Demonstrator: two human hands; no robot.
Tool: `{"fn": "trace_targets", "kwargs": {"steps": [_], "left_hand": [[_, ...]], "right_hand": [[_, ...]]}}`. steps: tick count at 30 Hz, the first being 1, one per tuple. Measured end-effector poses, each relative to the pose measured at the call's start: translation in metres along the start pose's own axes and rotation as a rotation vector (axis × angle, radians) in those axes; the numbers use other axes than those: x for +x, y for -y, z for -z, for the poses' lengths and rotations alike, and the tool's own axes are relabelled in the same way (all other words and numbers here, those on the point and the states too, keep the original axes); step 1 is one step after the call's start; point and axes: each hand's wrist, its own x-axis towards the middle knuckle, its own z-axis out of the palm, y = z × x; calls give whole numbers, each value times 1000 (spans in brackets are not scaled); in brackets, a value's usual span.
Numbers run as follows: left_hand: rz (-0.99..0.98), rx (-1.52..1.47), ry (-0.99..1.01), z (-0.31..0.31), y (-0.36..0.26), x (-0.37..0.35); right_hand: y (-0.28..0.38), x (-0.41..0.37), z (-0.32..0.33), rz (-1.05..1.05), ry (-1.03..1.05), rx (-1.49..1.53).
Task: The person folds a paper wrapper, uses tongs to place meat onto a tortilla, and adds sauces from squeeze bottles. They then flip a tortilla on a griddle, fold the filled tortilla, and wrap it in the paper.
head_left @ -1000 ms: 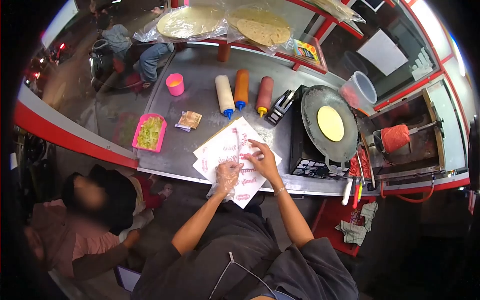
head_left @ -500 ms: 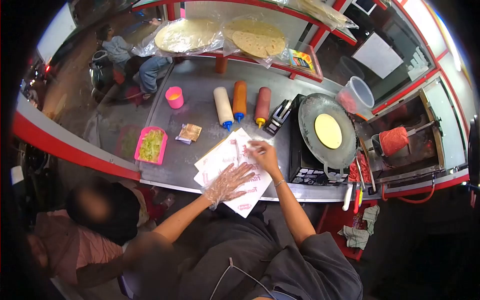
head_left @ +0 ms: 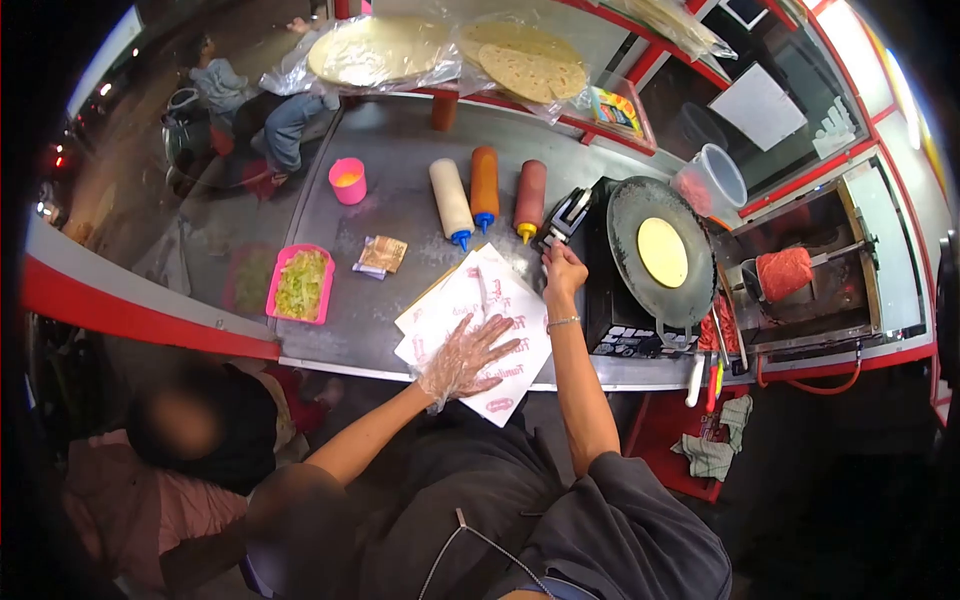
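White sheets (head_left: 512, 312): printed paper on the steel table (head_left: 345, 335), near corner past the front edge. Risk: a brush from the person's body could drag them off.
Left hand (head_left: 468, 360): plastic-gloved, flat, fingers spread wide on the sheets, gripping nothing. Risk: loose film could cling and shift the top sheet.
Right hand (head_left: 564, 270): bare, fingers narrow and bunched at the near end of the black dispenser (head_left: 568, 212). Can't tell if they pinch anything; fingertips too small to read.
Dispenser: looks like tape, sits between the red bottle (head_left: 531, 195) and the stove (head_left: 612, 335). Risk: a hard pull could slide it on smooth steel.
Pan (head_left: 685, 303): on the stove, round flatbread (head_left: 662, 252) inside. Risk: if the burner's lit, bread could scorch with both hands elsewhere. Flame not visible.
White bottle (head_left: 450, 198): blue nozzle near the sheets' far corner. Risk: a drip could mark the paper.
Hidden: sheet count, print under the left hand, flatbread underside.
Lower left: person (head_left: 160, 500) partly blurred out, dark frame edge.
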Motion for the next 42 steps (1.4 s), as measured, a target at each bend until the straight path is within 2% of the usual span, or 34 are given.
{"fn": "trace_targets", "kwargs": {"steps": [2,4,5,7,8,10,14,16,20,22,24,26,27,28,30,31,33,34,36,38,40,41,42], "left_hand": [[8,-22,5,-1,0,-1],[14,-8,12,-3,1,-1],[17,-11,9,-4,1,-2],[17,-10,4,-7,3,-3],[22,-13,2,-9,3,-4],[27,-21,14,-12,5,-3],[29,-19,16,-16,6,-3],[10,-5,5,-16,7,-3],[16,1,29,-13,7,-1],[-12,-35,13,-16,8,-2],[-34,-36,-41,-18,7,-3],[31,-53,-7,-21,1,-8],[70,-108,-137,-20,-8,-15],[70,-107,-143,-14,-21,-25],[316,-360,-419,11,-52,-47],[419,-431,-470,26,-66,-58],[612,-509,-630,34,-87,-80],[617,-509,-634,28,-92,-90],[920,-737,-741,15,-98,-109],[957,-772,-757,14,-96,-115],[1012,-819,-806,20,-89,-113],[1012,-921,-772,19,-84,-112],[1006,-926,-764,15,-79,-108]], "right_hand": [[-7,-5,6,33,-2,-31],[-14,-14,20,115,101,-330],[-34,-18,27,392,96,-288],[16,-86,34,456,367,-563],[10,-93,48,362,568,-577],[11,-98,59,245,716,-633],[-3,-87,63,222,758,-717],[1,-90,57,346,736,-722],[17,-99,46,286,711,-741],[14,-106,36,98,508,-806],[14,-114,26,143,466,-920],[15,-126,18,495,461,-1091],[15,-128,18,526,576,-1126],[14,-128,15,532,576,-1128],[6,-131,0,603,759,-1213],[12,-138,-18,620,783,-1249],[1,-132,-62,779,821,-1235],[-2,-128,-91,807,826,-1263],[-6,-126,-135,1011,734,-1109],[18,-135,-151,1016,722,-1010],[32,-132,-142,1060,610,-691],[41,-130,-124,981,634,-595],[41,-121,-98,892,598,-676]]}}
